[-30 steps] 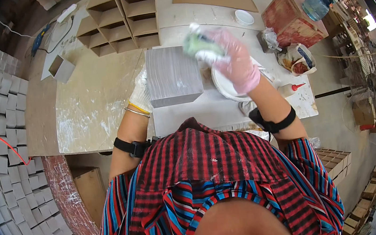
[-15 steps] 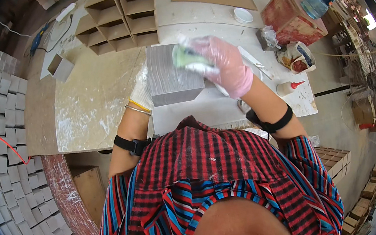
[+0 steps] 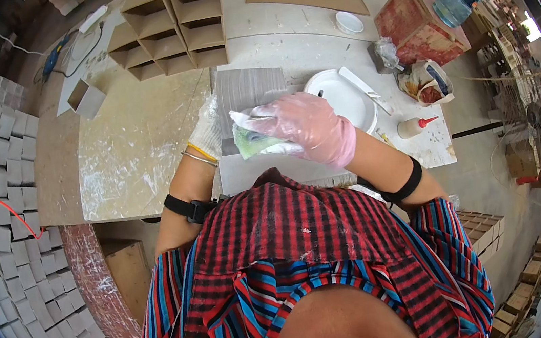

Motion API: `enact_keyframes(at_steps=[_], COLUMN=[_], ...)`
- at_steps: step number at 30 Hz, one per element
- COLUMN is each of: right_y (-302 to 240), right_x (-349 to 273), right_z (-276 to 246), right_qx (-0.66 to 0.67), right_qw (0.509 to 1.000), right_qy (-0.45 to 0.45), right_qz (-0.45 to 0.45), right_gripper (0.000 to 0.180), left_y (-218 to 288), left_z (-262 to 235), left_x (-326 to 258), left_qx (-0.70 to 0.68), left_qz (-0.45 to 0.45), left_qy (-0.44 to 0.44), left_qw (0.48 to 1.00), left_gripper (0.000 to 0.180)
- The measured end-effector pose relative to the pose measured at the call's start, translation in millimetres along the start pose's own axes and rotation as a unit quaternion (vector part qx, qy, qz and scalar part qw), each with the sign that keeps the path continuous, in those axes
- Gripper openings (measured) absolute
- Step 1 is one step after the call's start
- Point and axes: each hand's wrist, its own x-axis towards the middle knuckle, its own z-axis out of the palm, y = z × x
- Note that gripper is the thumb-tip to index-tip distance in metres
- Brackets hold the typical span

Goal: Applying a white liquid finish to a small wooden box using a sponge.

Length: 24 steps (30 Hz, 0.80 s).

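Note:
A box with grey wood-grain covering stands on the white board in front of me. My left hand, in a white knit glove with a yellow cuff, holds the box by its left side; its fingertips are mostly hidden. My right hand, in a pink glove under a clear plastic one, is closed around a green and white cloth. The cloth lies against the near edge of the box, and the hand covers the box's near right part.
To the right are a round white tray, a white scraper and a red-tipped glue bottle. Cardboard compartments stand at the back, with a small open box to the left. Grey boxes are stacked far left.
My right hand has swept the cloth nearer to me and a little left, from the box's top to its near edge. The white tray has come into view. My left hand keeps its place.

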Motion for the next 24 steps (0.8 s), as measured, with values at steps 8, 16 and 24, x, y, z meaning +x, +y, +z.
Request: enact_keyframes(at_steps=[8, 16, 24], right_y=[70.3, 70.8, 48.0], right_x=[27.2, 15.5, 15.6], right_z=[17.4, 14.6, 1.9], right_qx=[0.042, 0.51, 0.544], right_qw=[0.979, 0.694, 0.69], right_qy=[0.169, 0.225, 0.264], right_qz=[0.111, 0.455, 0.398], right_gripper=[0.043, 0.043, 0.04], left_y=[-4.3, 3.9, -4.2], left_z=[-11.8, 21.7, 1.8], left_x=[-16.2, -35.0, -27.6], left_qx=[0.11, 0.028, -0.148], left_qz=[0.028, 0.125, 0.112], left_qy=[0.069, -0.017, -0.039], left_qw=[0.991, 0.992, 0.982], left_gripper=[0.035, 0.034, 0.04])
